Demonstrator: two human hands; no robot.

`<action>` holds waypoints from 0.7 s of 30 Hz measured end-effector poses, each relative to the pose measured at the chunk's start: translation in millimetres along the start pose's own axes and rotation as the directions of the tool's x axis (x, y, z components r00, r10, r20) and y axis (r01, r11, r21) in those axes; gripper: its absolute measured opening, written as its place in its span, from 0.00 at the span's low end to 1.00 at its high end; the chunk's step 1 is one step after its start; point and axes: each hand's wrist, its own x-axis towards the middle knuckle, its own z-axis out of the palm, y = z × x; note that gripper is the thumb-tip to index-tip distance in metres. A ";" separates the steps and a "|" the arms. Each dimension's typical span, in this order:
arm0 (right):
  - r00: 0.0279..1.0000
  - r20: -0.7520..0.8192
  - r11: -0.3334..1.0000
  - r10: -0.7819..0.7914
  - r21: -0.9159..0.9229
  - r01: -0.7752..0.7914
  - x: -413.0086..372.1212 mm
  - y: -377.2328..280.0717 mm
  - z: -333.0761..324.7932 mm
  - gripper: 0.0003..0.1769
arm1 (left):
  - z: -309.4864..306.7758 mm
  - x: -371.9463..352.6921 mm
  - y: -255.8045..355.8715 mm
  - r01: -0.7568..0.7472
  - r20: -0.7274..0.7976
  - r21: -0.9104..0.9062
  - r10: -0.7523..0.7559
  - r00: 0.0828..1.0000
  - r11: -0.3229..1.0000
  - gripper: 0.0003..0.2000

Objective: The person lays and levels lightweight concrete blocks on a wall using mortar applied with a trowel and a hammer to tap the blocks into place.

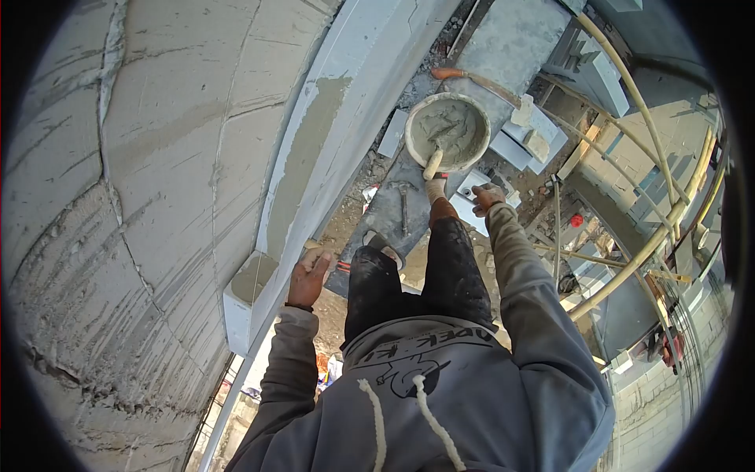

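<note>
My left hand (308,281) is beside the lower end of the pale block wall course (314,193), its fingers curled near a small tan rounded end; I cannot tell what it grips. Grey mortar (305,161) is spread along the top of that course. My right hand (488,198) is over the white blocks to the right of my leg, fingers curled in and nothing showing in them. Ahead of my feet stands a round bucket (410,135) of wet grey mortar, with a wooden-handled trowel (433,163) standing in it.
A hammer (404,206) lies on the dusty grey board (384,214) by my feet. Beyond the bucket is a tool with an orange handle (450,73). White blocks (543,130) lie on the right, and bamboo poles (638,256) cross there. A tall block wall (169,157) rises at left.
</note>
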 end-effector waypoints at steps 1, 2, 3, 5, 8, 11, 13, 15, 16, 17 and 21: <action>0.999 -0.034 0.999 -0.018 -0.029 0.017 -10.3 -11.8 -20.3 0.16 | -1.8 9.2 5.0 -0.027 -0.019 -0.017 0.027 0.999 0.999 0.14; 0.997 -0.063 0.995 -0.051 -0.090 0.046 -16.6 -16.7 -38.4 0.16 | -3.1 12.3 5.6 -0.048 -0.038 -0.037 0.047 0.998 0.998 0.15; 0.992 -0.089 0.985 -0.087 -0.156 0.072 -19.9 -19.1 -56.5 0.16 | -4.6 13.1 1.5 -0.051 -0.040 -0.048 0.049 0.998 0.998 0.15; 0.978 -0.168 0.975 -0.126 -0.205 0.091 -37.5 -31.7 -80.8 0.16 | -9.7 17.3 -18.1 -0.016 -0.079 0.040 0.020 0.997 0.999 0.15; 0.964 -0.144 0.951 -0.221 -0.251 0.181 -43.4 -37.3 -100.1 0.18 | -16.5 24.7 -53.7 0.009 -0.097 0.103 0.001 0.995 0.995 0.15; 0.933 -0.149 0.930 -0.326 -0.230 0.288 -88.6 -51.1 -99.1 0.18 | -20.6 39.7 -63.1 0.000 -0.058 0.090 0.005 0.998 0.996 0.16; 0.927 -0.150 0.938 -0.343 -0.113 0.329 -101.5 -46.4 -95.8 0.17 | -18.1 41.0 -49.2 0.005 -0.043 0.057 -0.003 0.999 0.998 0.16; 0.932 -0.136 0.942 -0.335 -0.057 0.330 -121.6 -43.4 -96.3 0.17 | -13.6 36.3 -23.7 -0.026 -0.058 0.176 0.036 0.998 0.984 0.17; 0.929 -0.163 0.943 -0.332 -0.047 0.328 -125.5 -37.0 -97.4 0.17 | -8.8 36.5 -24.0 -0.045 -0.019 0.088 0.046 0.999 0.995 0.16; 0.926 -0.177 0.942 -0.334 -0.042 0.332 -134.2 -30.6 -100.5 0.17 | -4.8 36.9 -29.2 -0.059 -0.011 0.087 0.060 0.998 0.994 0.16; 0.926 -0.231 0.953 -0.299 -0.023 0.303 -153.5 -2.7 -120.3 0.16 | 3.9 23.1 1.9 -0.056 0.124 0.029 0.052 0.991 0.998 0.16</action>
